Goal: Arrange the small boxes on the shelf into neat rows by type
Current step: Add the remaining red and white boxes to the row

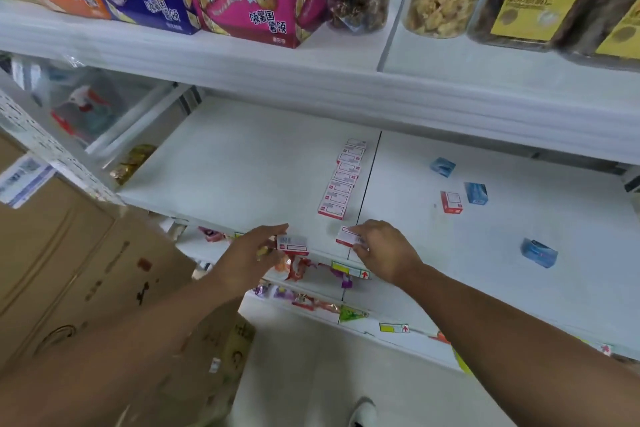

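Both hands, left and right, each pinching a red-white box at shelf front edge.

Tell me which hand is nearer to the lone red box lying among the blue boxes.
Right. The right hand is at the shelf's front edge, below-left of the lone red box, pinching another red box. The left hand is further left.

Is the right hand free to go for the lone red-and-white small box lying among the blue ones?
Probably not yet: the right hand pinches another red-and-white box. The shelf toward the lone red-and-white small box looks unobstructed.
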Demonstrator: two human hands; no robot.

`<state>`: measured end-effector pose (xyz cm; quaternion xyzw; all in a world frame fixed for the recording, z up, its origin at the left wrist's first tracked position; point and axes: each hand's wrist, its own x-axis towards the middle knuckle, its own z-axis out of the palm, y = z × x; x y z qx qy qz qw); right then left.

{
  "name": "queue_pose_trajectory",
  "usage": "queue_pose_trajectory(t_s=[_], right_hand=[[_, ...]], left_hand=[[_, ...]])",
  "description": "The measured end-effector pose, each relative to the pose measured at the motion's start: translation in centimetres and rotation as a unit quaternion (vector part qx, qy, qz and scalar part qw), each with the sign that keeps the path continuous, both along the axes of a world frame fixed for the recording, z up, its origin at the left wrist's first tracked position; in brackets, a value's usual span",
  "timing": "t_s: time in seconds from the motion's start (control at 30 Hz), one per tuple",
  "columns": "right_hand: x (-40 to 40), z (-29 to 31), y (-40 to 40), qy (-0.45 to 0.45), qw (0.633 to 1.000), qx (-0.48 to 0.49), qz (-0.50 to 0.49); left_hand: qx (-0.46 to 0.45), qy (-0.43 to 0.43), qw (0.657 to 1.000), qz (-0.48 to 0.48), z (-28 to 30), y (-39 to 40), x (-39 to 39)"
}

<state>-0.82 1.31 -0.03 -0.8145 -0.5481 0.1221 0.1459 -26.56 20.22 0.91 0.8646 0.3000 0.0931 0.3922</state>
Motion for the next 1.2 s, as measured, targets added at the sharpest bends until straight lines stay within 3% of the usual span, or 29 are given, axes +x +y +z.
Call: queue_pose_trajectory(t_s=[0.3,0.67,0.83,0.93,1.07,1.2], right_hand=[[0.0,-4.7,6.4,0.026,1.0,-0.007,-0.007],[-0.6,-8.9,9.1,-0.056,0.997,0.049,-0.016],[-0.4,-8.8,8.9,-0.074,0.992,0.07,-0.078],[-0.3,-8.0,8.5,-0.053,0.993,0.051,-0.097],[-1.3,-7.6,6.6,-0.011,0.979,0.11,-0.174],[-2.4,-7.8,3.9,0.013,0.968,0.111,-0.223]], left_hand=[[-0.029,0.011,0.999,0.024,-3.3,2.4,-1.8],[-0.076,-0.002,0.996,-0.04,-9.2,5.0,-0.4],[-0.079,0.003,0.995,-0.068,-10.1,5.2,1.2],[-0.084,0.013,0.993,-0.079,-10.4,5.0,2.6],[-0.092,0.03,0.993,-0.073,-10.4,4.3,4.7],[-0.004,0.02,0.998,-0.054,-10.0,3.5,6.4]])
